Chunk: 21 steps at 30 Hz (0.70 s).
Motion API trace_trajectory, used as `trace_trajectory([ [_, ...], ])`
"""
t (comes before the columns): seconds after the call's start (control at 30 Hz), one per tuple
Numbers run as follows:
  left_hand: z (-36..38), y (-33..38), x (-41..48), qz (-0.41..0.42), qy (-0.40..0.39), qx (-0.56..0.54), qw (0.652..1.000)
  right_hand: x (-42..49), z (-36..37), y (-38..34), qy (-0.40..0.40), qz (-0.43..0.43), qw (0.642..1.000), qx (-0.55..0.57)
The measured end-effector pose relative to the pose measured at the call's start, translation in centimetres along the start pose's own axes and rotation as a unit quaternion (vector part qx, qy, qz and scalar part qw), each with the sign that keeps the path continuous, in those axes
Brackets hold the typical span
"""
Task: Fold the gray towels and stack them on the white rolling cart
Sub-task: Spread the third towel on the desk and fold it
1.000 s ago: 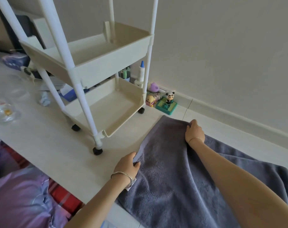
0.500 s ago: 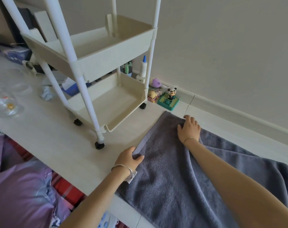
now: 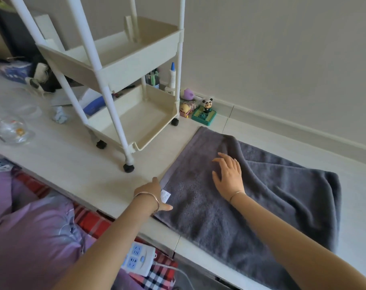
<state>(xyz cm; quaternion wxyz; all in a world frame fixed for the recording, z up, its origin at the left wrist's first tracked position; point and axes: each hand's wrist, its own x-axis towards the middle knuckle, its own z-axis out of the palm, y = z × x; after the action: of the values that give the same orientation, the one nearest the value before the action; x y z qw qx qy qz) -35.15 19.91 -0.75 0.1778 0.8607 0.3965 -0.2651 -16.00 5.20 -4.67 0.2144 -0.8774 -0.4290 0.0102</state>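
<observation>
Gray towel (image 3: 194, 222) doubled over, flat at front edge of white platform (image 3: 63, 164), right of white rolling cart (image 3: 157, 139). Right hand (image 3: 228, 174) flat on top layer, fingers spread. Left hand (image 3: 150, 193) open at near-left corner by label (image 3: 165, 195). Smooth outward and square edges before next fold.

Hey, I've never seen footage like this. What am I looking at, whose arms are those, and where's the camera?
There is no machine here. These are a person's two bare arms, filmed by one wide-angle camera worn on their head and looking down. A gray towel, partly folded over itself, lies on a pale surface beside a white rolling cart. The right hand lies flat on the towel with its fingers spread. The left hand touches the towel's near corner by its label. Neither hand grips anything.
</observation>
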Motion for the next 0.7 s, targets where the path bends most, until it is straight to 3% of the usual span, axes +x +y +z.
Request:
trace_trajectory([
  [0.07, -0.3, 2.1, 0.2, 0.026, 0.072, 0.056, 0.995, -0.5, -1.6, 1.1, 0.01, 0.018, 1.0, 0.011],
  [0.17, 0.1, 5.6, 1.6, 0.113, 0.162, 0.018, 0.98, -1.1, -3.9, 3.2, 0.012, 0.047, 0.998, 0.028],
  [0.3, 2.3, 9.8, 2.9, 0.199, 0.197, -0.028, 0.959, -2.2, -4.9, 5.4, -0.043, 0.06, 0.996, 0.046],
  [0.5, 3.3, 13.9, 4.7, 0.205, 0.22, -0.044, 0.953, -1.3, -6.8, 9.2, -0.033, 0.15, 0.982, 0.106],
  [0.7, 3.0, 16.5, 7.9, 0.178, 0.234, -0.046, 0.955, 1.0, -8.8, 16.1, -0.105, 0.197, 0.973, 0.058],
])
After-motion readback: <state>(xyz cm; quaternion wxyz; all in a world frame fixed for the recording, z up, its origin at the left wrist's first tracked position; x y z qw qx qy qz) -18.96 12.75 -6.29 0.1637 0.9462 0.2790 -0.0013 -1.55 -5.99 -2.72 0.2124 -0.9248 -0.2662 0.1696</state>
